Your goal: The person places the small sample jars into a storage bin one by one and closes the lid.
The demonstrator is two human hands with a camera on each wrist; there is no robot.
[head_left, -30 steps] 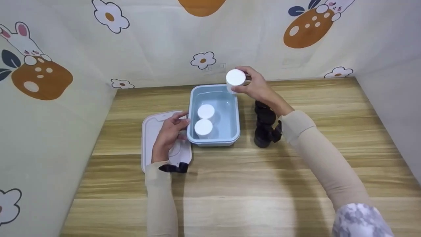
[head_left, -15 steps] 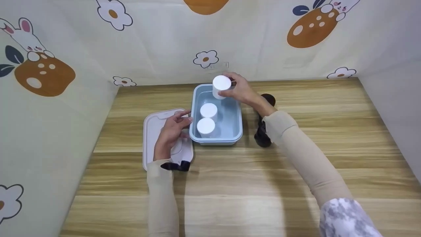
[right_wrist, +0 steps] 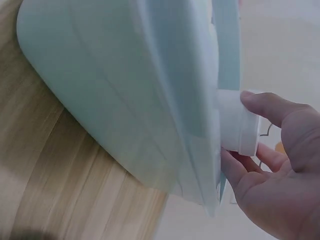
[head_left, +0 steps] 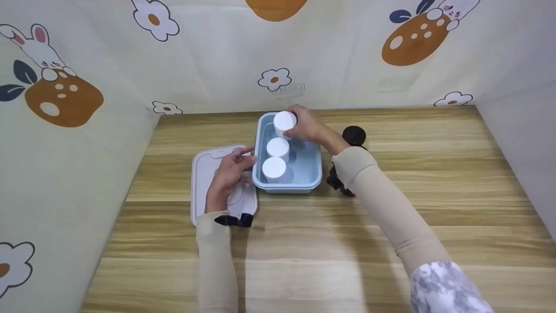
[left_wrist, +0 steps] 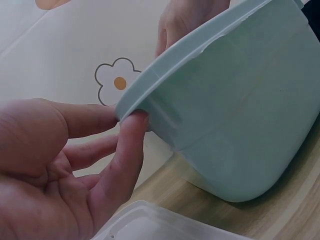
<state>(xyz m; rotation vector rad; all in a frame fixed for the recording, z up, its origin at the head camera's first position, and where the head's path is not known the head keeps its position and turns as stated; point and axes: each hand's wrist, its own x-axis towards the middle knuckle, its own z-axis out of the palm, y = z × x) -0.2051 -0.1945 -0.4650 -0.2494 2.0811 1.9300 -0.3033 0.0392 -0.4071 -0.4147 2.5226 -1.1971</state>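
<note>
"Two sleeved arms (head_left: 216, 265) reach forward over a wood-grain worktop (head_left: 304, 265). What comes first beyond them?"

"A pale, flat lid (head_left: 202, 178), lying on the left, right beside a light blue tub (head_left: 287, 187). The left hand (head_left: 229, 174) is over the lid."

"How does that hand stand?"

"Narrow at the tub's left rim: thumb and a finger pinch the edge. The left wrist view shows it best."

"And inside the tub?"

"Three white jars with white tops, lined up front to back along its left side. The nearest jar (head_left: 274, 168) and the middle jar (head_left: 278, 148) stand upright; whether they touch each other, I can't tell. Blue floor shows to their right."

"What about outside, on the right?"

"Some black, round-topped thing (head_left: 354, 135) on the worktop, partly hidden by the forearm. I can't say what it is."

"So the third jar?"

"That far jar (head_left: 284, 122) is at the tub's back left, in the right hand (head_left: 306, 125), thumb and fingers curled round its side. Its top rises above the rim; the wall hides its base, so I can't tell whether it touches bottom."

"And furthest back?"

"A pale cloth (head_left: 217, 74) printed with flowers and rabbits."
</note>
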